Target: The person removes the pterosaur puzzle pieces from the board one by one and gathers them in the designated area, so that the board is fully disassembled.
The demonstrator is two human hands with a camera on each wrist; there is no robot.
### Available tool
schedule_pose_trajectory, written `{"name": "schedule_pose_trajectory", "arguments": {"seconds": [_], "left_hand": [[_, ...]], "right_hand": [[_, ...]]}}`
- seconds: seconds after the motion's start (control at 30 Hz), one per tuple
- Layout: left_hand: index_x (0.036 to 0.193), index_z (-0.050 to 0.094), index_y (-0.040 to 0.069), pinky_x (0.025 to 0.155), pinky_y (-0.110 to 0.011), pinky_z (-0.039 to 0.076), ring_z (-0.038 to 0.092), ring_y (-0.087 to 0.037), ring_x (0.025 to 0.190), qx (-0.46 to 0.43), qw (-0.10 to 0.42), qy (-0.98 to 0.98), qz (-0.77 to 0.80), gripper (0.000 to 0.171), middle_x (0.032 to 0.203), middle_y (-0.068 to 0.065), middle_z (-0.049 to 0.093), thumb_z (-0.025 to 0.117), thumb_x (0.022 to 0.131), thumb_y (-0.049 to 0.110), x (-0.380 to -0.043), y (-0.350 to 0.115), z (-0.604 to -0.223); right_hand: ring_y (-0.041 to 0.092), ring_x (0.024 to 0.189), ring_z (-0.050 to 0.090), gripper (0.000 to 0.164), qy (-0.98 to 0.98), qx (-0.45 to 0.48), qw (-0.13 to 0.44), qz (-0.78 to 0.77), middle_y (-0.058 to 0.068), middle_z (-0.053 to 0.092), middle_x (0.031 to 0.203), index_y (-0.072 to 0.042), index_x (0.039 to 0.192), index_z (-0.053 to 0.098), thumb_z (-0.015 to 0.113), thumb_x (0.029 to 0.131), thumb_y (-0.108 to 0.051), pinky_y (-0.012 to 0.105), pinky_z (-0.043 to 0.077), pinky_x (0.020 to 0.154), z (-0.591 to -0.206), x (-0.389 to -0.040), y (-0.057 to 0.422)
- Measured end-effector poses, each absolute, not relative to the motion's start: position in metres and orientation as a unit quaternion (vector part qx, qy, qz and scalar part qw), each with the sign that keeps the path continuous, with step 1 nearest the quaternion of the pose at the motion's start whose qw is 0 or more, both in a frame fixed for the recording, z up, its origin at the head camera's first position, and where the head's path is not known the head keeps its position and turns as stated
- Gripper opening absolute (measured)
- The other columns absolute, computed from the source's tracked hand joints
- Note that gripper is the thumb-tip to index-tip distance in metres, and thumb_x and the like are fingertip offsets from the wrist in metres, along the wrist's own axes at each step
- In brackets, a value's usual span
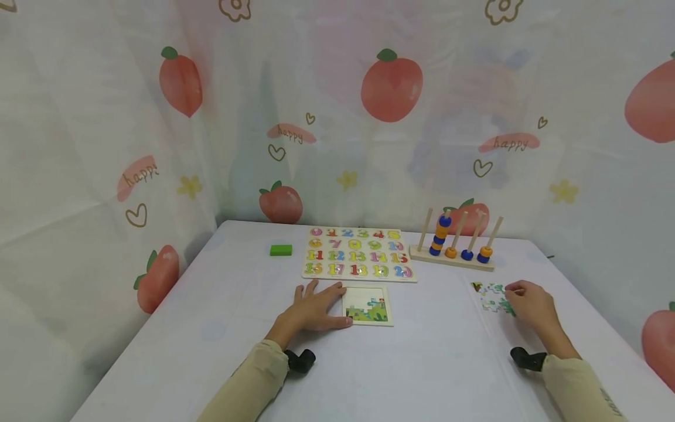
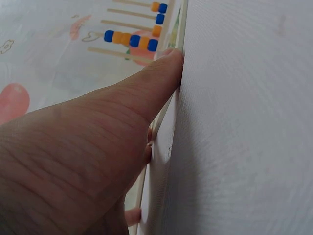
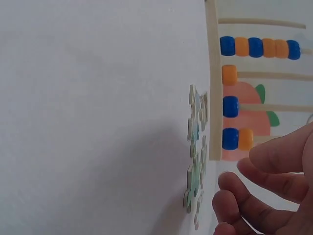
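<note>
At the lower middle of the head view, the jigsaw tray [image 1: 389,306] lies flat on the table [image 1: 432,369], green pieces filling its lower part and the upper part bare. The left hand [image 1: 311,310] is spread wide at its left edge, thumb and a fingertip touching the frame rather than closing round it. Pressing unevenly there could slide or tip the tray and unsettle the fitted pieces; a push upward could run it into the number board [image 1: 358,279] just above.

At right, the right hand [image 1: 534,306] is by the loose jigsaw pieces [image 1: 493,305]. Its grip is half-curled, and the right wrist view shows nothing held, though the thumb partly hides the forefinger. The pieces are thin and lie close together, so a fingertip pinch could slip off an edge or drag neighbours along. Similar green patterns might also invite a wrong pick.
</note>
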State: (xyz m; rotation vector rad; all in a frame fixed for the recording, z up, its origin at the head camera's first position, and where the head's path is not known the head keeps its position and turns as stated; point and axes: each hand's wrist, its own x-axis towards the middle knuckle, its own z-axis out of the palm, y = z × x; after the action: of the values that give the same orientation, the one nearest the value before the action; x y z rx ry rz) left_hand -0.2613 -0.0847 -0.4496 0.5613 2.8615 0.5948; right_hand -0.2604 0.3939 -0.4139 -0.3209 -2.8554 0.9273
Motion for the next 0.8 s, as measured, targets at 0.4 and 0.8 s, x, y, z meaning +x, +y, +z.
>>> {"name": "schedule_pose_trajectory", "arguments": {"seconds": [0.4, 0.8], "left_hand": [[0.164, 0.047, 0.028, 0.125, -0.069, 0.003, 0.01, -0.043, 0.162, 0.187, 0.079, 0.959, 0.197, 0.085, 0.173, 0.007, 0.034, 0.071, 0.093, 0.068, -0.26, -0.084, -0.45], [0.164, 0.046, 0.028, 0.125, -0.069, 0.003, 0.01, -0.043, 0.162, 0.186, 0.082, 0.96, 0.192, 0.085, 0.173, 0.007, 0.034, 0.07, 0.094, 0.069, -0.262, -0.084, -0.451]], "right_hand": [[0.041, 0.096, 0.062, 0.034, -0.948, -0.051, 0.047, 0.31, 0.034, 0.065, 0.114, 0.014, 0.126, 0.056, 0.053, 0.107, -0.014, 0.047, 0.057, 0.077, -0.41, -0.261, 0.363], [0.043, 0.101, 0.064, 0.033, -0.952, 0.036, 0.041, 0.3, 0.031, 0.068, 0.112, 0.015, 0.125, 0.06, 0.059, 0.106, -0.011, 0.059, 0.057, 0.089, -0.417, -0.262, 0.323]]}}
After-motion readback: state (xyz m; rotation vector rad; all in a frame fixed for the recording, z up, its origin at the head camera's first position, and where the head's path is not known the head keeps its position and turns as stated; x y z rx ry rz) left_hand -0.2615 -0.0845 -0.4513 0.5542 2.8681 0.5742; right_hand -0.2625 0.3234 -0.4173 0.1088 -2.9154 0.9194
